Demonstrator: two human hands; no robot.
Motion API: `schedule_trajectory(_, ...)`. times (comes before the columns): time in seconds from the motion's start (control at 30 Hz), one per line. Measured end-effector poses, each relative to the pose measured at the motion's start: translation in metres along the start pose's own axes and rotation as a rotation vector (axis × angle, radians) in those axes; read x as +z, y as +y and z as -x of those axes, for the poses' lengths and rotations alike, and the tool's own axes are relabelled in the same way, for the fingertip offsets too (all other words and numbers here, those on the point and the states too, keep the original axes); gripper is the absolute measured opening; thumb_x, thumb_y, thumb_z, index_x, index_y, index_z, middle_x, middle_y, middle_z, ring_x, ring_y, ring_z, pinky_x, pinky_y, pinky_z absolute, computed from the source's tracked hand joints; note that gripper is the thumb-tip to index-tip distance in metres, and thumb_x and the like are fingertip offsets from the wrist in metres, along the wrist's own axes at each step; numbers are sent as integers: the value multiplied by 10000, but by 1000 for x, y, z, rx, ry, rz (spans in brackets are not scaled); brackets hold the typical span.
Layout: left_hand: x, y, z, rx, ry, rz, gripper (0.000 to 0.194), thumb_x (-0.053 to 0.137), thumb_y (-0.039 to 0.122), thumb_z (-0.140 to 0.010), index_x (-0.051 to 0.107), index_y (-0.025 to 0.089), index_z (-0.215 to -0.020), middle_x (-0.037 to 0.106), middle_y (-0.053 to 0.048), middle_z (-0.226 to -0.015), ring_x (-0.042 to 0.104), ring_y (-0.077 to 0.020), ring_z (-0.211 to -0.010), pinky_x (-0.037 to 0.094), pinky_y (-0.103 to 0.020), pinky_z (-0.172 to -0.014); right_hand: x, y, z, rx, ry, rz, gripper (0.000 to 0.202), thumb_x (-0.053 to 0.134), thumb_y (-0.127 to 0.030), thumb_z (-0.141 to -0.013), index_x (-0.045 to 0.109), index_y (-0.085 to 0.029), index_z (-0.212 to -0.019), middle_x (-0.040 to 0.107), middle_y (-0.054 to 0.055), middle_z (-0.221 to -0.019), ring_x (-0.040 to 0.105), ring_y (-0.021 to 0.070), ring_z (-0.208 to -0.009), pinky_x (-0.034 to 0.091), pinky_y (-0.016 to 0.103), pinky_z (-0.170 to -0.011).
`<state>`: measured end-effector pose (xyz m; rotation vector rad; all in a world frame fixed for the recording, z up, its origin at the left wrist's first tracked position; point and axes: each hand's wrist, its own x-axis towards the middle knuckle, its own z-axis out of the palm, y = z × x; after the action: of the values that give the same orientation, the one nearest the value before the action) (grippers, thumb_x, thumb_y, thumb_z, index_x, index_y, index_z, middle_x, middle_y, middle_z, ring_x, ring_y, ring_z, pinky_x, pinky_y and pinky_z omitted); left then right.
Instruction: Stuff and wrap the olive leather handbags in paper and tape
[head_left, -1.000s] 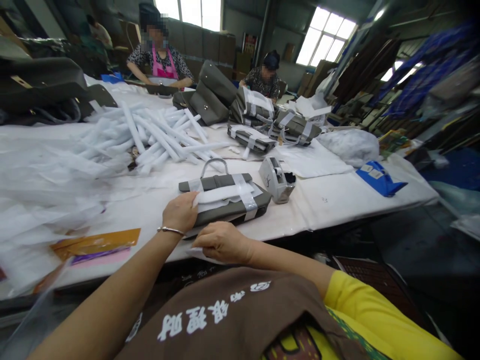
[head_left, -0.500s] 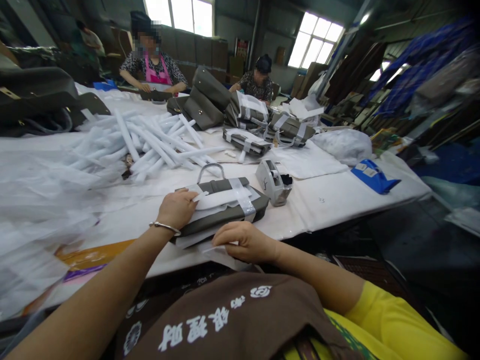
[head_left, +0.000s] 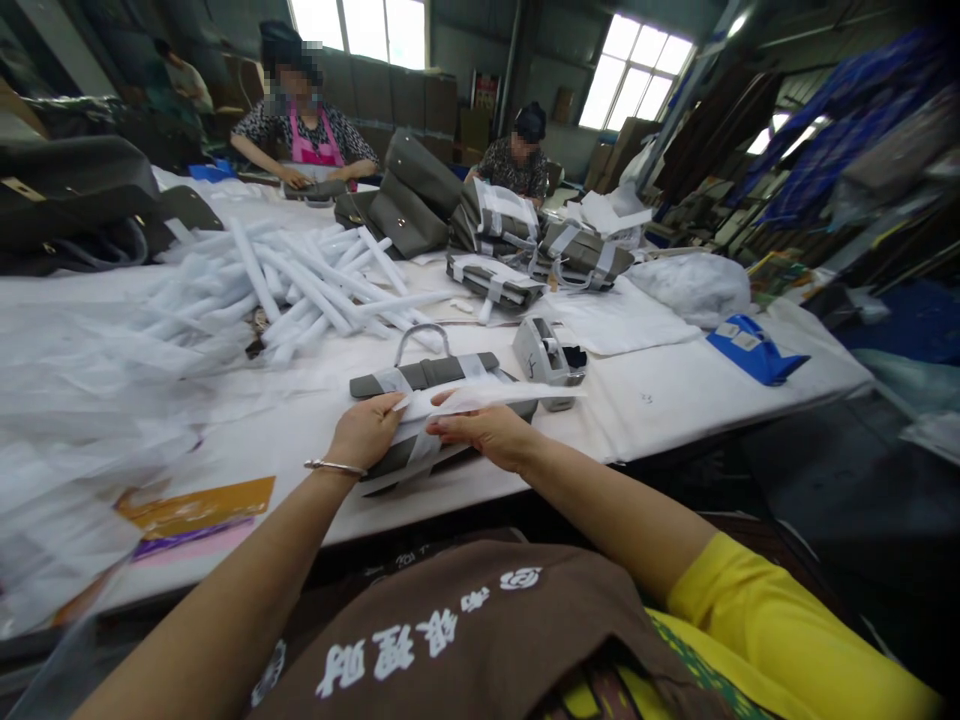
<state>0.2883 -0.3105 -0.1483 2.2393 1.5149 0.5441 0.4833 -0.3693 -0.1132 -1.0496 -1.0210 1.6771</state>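
A dark olive handbag lies on the table in front of me, its grey looped handle pointing away. White wrapping and pale strips cover parts of it. My left hand, with a bracelet at the wrist, pinches thin white strip material on the bag's near left part. Over the middle of the bag my right hand is closed on a white strip, whose loose end sticks out to the right. A translucent band runs down the bag's front. Just beyond its right end stands a grey tape dispenser.
White foam-like sticks are heaped at the left, beside thin white sheets. Several wrapped bags lie farther back. A blue tape dispenser sits near the right edge. Two co-workers are across the table, another person farther off.
My right hand has risen from below the bag's near edge to its top, bringing the strip up over the front. My left hand has shifted slightly right and down.
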Motion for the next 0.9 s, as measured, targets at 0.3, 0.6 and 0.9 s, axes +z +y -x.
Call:
schedule_trajectory(0.3, -12, 3, 2, -90, 160, 246, 444, 392, 492, -846, 674, 228, -1065, 701, -1, -1022, 617, -186, -902, 444, -249, -812, 0, -1, -53, -99, 21, 414, 182, 566, -303, -826, 616, -128, -830, 653, 30, -713, 630, 107, -660, 475, 190, -595)
schedule_trajectory(0.6, -24, -1, -17, -268, 158, 595, 487, 570, 561, -687, 712, 133, -871, 674, -25, -650, 580, -169, -585, 425, -249, -519, 9, 11, -95, -258, -65, 718, 166, 522, -204, -811, 673, -143, -840, 610, -23, -632, 548, 86, -542, 424, 191, -568)
schedule_trajectory(0.9, -39, -5, -31, -352, 0, 754, 478, 664, 553, -628, 701, 125, -839, 664, -36, -616, 562, -152, -508, 403, -235, -445, 3, 15, -119, -324, -40, 1094, 206, 552, -324, -809, 695, -184, -859, 651, -18, -732, 554, 117, -695, 371, 195, -619)
